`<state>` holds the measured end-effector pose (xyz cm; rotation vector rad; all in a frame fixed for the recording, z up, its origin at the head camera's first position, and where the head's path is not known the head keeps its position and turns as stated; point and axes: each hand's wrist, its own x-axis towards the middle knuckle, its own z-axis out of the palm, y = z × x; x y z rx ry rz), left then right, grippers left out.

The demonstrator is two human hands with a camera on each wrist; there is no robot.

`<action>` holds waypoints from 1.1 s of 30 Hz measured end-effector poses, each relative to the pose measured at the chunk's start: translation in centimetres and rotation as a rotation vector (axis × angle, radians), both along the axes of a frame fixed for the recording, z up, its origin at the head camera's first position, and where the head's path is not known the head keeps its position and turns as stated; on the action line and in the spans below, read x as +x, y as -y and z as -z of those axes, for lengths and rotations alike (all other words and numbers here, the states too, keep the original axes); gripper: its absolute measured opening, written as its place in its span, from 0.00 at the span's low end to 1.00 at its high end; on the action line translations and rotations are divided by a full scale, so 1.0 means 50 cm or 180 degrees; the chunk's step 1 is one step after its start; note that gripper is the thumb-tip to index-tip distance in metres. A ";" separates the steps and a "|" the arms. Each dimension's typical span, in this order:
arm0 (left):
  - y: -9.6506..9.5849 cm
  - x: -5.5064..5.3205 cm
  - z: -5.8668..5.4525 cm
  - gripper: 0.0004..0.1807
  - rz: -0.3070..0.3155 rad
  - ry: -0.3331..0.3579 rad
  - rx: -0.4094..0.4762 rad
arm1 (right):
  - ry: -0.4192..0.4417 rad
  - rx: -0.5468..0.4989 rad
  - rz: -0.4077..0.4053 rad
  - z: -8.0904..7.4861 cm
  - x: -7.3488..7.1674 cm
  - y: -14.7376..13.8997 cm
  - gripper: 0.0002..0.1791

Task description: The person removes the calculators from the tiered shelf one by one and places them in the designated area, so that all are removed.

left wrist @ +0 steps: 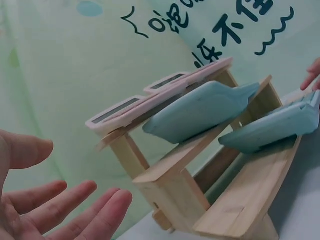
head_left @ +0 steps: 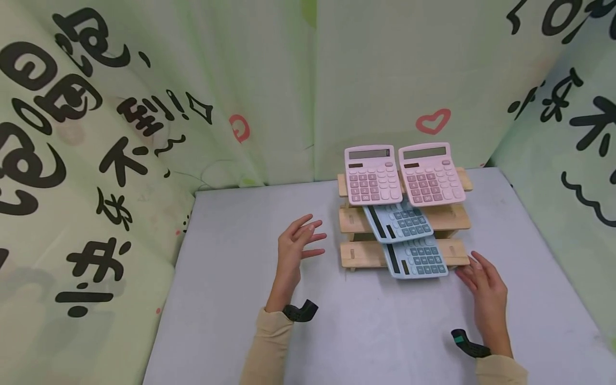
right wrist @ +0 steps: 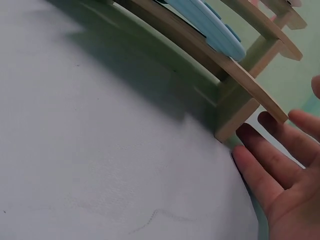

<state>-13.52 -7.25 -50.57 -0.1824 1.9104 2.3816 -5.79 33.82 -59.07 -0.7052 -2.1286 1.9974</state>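
A three-tier wooden rack (head_left: 357,253) bears two pink calculators (head_left: 374,176) side by side on its top step. Lower down, one blue calculator (head_left: 403,222) lies tilted on the middle step and another blue calculator (head_left: 417,259) on the bottom step, the upper overlapping the lower in the head view. To the left of the rack my left hand (head_left: 297,248) is held apart from it, fingers spread and holding nothing. My right hand (head_left: 486,291) is at the bottom step's right end; in the right wrist view its loosely extended fingers (right wrist: 285,132) are right at the plank's tip.
The rack stands on a table with a pale cloth (head_left: 231,256). A light green curtain (head_left: 269,96) with black lettering and pink hearts hangs behind and at both sides. Each wrist wears a black strap mount (head_left: 300,311).
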 end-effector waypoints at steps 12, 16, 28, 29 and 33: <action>-0.061 -0.024 -0.020 0.18 -0.0003 0.0067 0.0160 | -0.0047 -0.0202 0.0154 -0.005 -0.004 0.012 0.29; -0.077 -0.030 -0.028 0.17 -0.0009 0.0104 0.0262 | 0.0008 -0.0178 0.0247 -0.005 -0.008 0.017 0.28; -0.124 -0.054 -0.043 0.18 -0.0157 0.0279 0.0643 | -0.0036 -0.0006 0.0344 0.001 -0.016 0.027 0.26; -0.128 -0.056 -0.044 0.18 -0.0179 0.0298 0.0675 | -0.0043 0.0005 0.0366 0.002 -0.016 0.029 0.26; -0.139 -0.062 -0.047 0.18 -0.0224 0.0376 0.0785 | -0.0074 0.0046 0.0427 0.001 -0.018 0.036 0.26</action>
